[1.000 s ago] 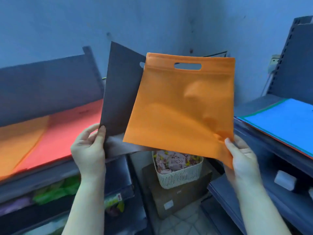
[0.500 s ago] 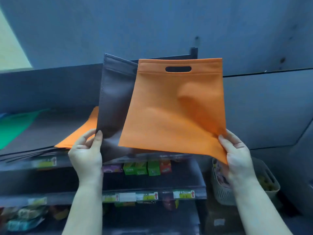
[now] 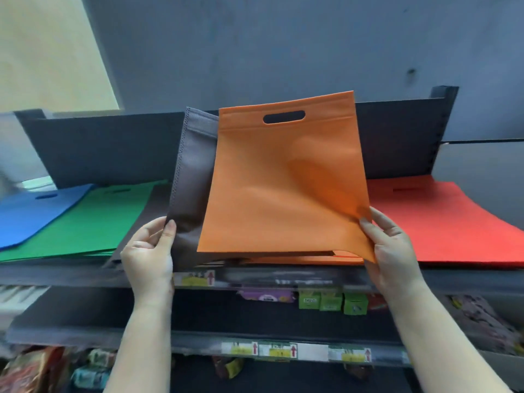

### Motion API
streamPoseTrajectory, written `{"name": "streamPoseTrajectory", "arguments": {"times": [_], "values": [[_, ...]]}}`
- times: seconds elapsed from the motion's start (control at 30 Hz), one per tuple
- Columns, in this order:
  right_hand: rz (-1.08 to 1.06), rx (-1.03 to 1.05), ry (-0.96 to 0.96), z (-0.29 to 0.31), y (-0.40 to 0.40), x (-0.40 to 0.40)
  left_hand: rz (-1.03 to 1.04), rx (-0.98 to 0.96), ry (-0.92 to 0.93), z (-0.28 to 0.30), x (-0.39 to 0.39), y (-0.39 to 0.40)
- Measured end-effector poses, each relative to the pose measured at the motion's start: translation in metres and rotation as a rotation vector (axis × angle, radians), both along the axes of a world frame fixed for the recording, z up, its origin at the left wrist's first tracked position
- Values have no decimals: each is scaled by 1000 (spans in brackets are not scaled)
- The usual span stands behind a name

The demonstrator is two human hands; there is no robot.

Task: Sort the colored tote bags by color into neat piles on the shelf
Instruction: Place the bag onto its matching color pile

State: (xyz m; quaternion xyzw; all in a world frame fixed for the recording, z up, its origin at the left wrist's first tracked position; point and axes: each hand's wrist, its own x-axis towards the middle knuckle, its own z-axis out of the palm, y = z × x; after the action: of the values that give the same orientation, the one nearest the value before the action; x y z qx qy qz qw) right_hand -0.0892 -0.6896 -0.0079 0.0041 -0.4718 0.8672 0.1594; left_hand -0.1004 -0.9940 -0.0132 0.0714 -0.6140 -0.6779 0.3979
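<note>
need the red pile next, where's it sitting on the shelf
In the head view the red tote bag pile lies flat at the shelf's right end, just right of the orange tote bag in the right hand.

Head view – close, facing shelf (image 3: 85, 275) front – hands low.

Two bags held up in front of shelf (image 3: 255, 275): one in left grip (image 3: 150, 251), other in right grip (image 3: 392, 251), overlapping it on the right. Bag piles lie on shelf behind & to both sides of grips; boxes (image 3: 331, 302) on lower shelf below.
</note>
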Motion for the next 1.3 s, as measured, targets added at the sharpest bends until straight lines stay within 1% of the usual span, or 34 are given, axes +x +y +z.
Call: {"name": "streamPoseTrajectory", "arguments": {"times": [0.1,0.23,0.4,0.53,0.6,0.67,0.73,0.77,0.8,0.83,0.9,0.93,0.97,1.03,1.17,1.23,1.3], "values": [[0,36,-36,6,-31,-15,-4,33,-39,-3,-18,-45],[11,56,-66,14,-56,-27,-18,17,-114,-3,-40,-88],[1,46,-82,18,-76,-42,-14,-84,-273,-5,-62,-127],[-18,44,-106,14,-86,-48,60,-352,-451,-8,-73,-138],[-37,44,-110,13,-89,-50,74,-467,-506,-6,-74,-138],[-52,46,-112,12,-88,-52,135,-636,-502,-5,-75,-137],[-65,50,-109,12,-85,-52,188,-796,-443,1,-74,-132],[-69,55,-107,13,-82,-53,157,-799,-396,5,-73,-125],[-74,62,-106,13,-78,-53,64,-735,-346,12,-71,-114],[-83,67,-105,13,-75,-53,-79,-634,-323,19,-70,-100],[-96,71,-98,13,-67,-52,-336,-426,-313,31,-68,-69],[-103,71,-93,12,-62,-51,-417,-374,-320,36,-67,-56],[-110,74,-88,12,-57,-49,-465,-373,-322,38,-66,-45],[-123,94,-77,10,-45,-46,-497,-411,-316,39,-67,-26],[-199,217,-72,7,-17,-42,-442,-483,-342,33,-71,0],[-284,396,-81,3,-1,-45,-414,-548,-354,28,-72,13],[-387,644,-105,0,14,-47,-362,-660,-366,23,-73,25]]}}
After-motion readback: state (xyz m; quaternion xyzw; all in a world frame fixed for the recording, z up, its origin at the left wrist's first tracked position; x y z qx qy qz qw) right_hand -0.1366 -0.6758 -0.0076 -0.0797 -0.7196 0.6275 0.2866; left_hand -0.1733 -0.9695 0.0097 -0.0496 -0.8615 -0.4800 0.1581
